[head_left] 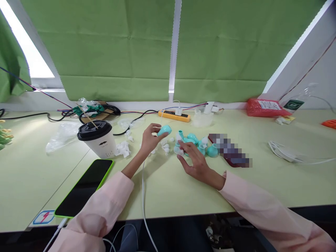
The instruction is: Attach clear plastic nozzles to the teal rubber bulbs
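Observation:
My left hand (151,140) pinches a small turquoise rounded piece (164,131) between thumb and fingers, raised a little above the table. My right hand (194,159) reaches over a cluster of turquoise flask-shaped pieces. Its thumb and fingertips are closed around a small translucent white piece (177,150). Beside that hand, a turquoise round-bodied piece (212,150) rests at the right end of the cluster, and another turquoise piece (193,137) sits behind the fingers. Several small white pieces (166,148) are scattered between my hands.
A lidded paper cup (101,145) and a green-edged phone (85,187) stand and lie at the left. A blurred dark red object (231,154) is right of the cluster. Behind are an orange power strip (174,116) and a clear tub (202,118). A white cable (143,189) crosses the front edge.

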Action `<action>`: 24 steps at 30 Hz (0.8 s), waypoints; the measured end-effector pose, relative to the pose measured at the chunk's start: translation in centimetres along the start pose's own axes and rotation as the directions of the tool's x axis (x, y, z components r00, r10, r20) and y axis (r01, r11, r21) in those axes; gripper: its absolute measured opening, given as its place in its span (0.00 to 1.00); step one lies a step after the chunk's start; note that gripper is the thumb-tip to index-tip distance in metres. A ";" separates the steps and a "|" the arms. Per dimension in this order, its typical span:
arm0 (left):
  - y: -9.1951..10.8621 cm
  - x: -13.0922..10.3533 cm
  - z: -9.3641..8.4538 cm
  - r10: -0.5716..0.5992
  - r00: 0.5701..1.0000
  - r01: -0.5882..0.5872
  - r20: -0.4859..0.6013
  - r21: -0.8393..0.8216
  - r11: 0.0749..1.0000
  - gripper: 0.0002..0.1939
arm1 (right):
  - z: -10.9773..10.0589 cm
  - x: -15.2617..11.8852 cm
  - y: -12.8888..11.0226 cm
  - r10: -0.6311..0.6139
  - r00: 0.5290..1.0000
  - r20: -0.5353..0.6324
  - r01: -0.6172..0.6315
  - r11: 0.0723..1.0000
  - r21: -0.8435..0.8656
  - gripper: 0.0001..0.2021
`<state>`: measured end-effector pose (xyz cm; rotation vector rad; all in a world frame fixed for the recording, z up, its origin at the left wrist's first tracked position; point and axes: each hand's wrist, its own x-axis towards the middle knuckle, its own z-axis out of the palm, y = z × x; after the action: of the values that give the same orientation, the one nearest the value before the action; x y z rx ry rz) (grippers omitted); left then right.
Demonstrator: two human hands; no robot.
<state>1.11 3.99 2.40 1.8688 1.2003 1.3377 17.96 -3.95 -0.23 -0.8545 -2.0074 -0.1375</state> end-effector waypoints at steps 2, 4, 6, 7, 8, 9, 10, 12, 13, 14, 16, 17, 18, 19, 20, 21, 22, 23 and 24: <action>1.0 -0.6 -0.8 -0.033 0.999 0.033 0.005 -0.116 0.993 0.27 | -0.1 0.1 0.0 0.022 1.000 0.000 -0.022 1.000 0.015 0.23; 1.7 -1.5 -1.5 -0.054 0.996 0.068 0.073 -0.197 0.978 0.25 | -0.1 0.1 -0.1 0.026 1.000 -0.008 -0.026 0.999 0.031 0.20; 1.9 -2.2 -1.9 -0.087 0.983 0.126 0.160 -0.250 0.960 0.21 | -0.1 0.1 -0.2 0.035 0.999 -0.030 -0.033 0.997 0.064 0.16; 1.9 -2.6 -2.0 -0.113 0.975 0.165 0.192 -0.279 0.946 0.19 | -0.1 0.2 -0.3 0.048 0.998 -0.046 -0.044 0.995 0.087 0.14; 1.8 -2.8 -2.1 -0.143 0.966 0.207 0.214 -0.318 0.925 0.17 | -0.1 0.2 -0.4 0.063 0.996 -0.063 -0.055 0.992 0.113 0.13; 1.6 -3.0 -2.1 -0.174 0.957 0.253 0.232 -0.372 0.893 0.16 | -0.1 0.2 -0.5 0.080 0.994 -0.077 -0.069 0.988 0.139 0.12; 1.5 -3.2 -2.1 -0.204 0.945 0.301 0.256 -0.437 0.848 0.16 | -0.1 0.1 -0.6 0.101 0.991 -0.084 -0.086 0.982 0.167 0.11; 1.4 -3.4 -2.1 -0.259 0.911 0.403 0.321 -0.562 0.723 0.15 | -0.1 0.1 -0.9 0.147 0.986 -0.081 -0.125 0.965 0.229 0.10; 1.4 -3.6 -2.0 -0.287 0.890 0.452 0.354 -0.608 0.653 0.15 | -0.1 0.0 -1.0 0.170 0.982 -0.076 -0.145 0.954 0.264 0.10; 1.5 -3.7 -2.0 -0.317 0.865 0.500 0.388 -0.636 0.588 0.14 | -0.1 0.0 -1.1 0.192 0.978 -0.075 -0.162 0.940 0.300 0.10; 1.8 -3.9 -1.8 -0.375 0.809 0.587 0.453 -0.649 0.483 0.13 | -0.1 -0.1 -1.3 0.226 0.970 -0.083 -0.183 0.917 0.354 0.10; 1.9 -4.0 -1.8 -0.396 0.780 0.625 0.485 -0.643 0.443 0.12 | -0.1 -0.2 -1.3 0.238 0.967 -0.093 -0.189 0.912 0.364 0.10; 2.0 -4.1 -1.7 -0.409 0.754 0.655 0.515 -0.635 0.409 0.12 | -0.1 -0.2 -1.3 0.246 0.964 -0.104 -0.194 0.912 0.361 0.10; 2.0 -4.1 -1.6 -0.416 0.733 0.678 0.538 -0.629 0.380 0.11 | -0.1 -0.2 -1.3 0.245 0.963 -0.112 -0.194 0.918 0.345 0.10; 2.0 -4.2 -1.5 -0.419 0.718 0.692 0.556 -0.629 0.353 0.11 | -0.1 -0.2 -1.2 0.234 0.965 -0.119 -0.185 0.929 0.322 0.10; 2.0 -4.2 -1.5 -0.417 0.710 0.700 0.567 -0.632 0.333 0.10 | -0.1 -0.2 -1.2 0.213 0.969 -0.126 -0.168 0.941 0.295 0.11; 1.9 -4.3 -1.4 -0.407 0.708 0.702 0.577 -0.635 0.323 0.10 | -0.1 -0.2 -1.2 0.185 0.974 -0.130 -0.145 0.952 0.269 0.10; 1.8 -4.3 -1.4 -0.391 0.713 0.699 0.582 -0.635 0.329 0.09 | -0.1 -0.1 -1.1 0.157 0.979 -0.133 -0.121 0.962 0.246 0.10; 1.7 -4.3 -1.4 -0.369 0.721 0.693 0.587 -0.628 0.353 0.09 | -0.1 -0.1 -1.1 0.135 0.982 -0.135 -0.102 0.969 0.227 0.09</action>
<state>-0.03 -0.75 2.37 0.8034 0.6694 0.8520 17.35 -4.88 -0.04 -0.7959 -1.7883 0.0852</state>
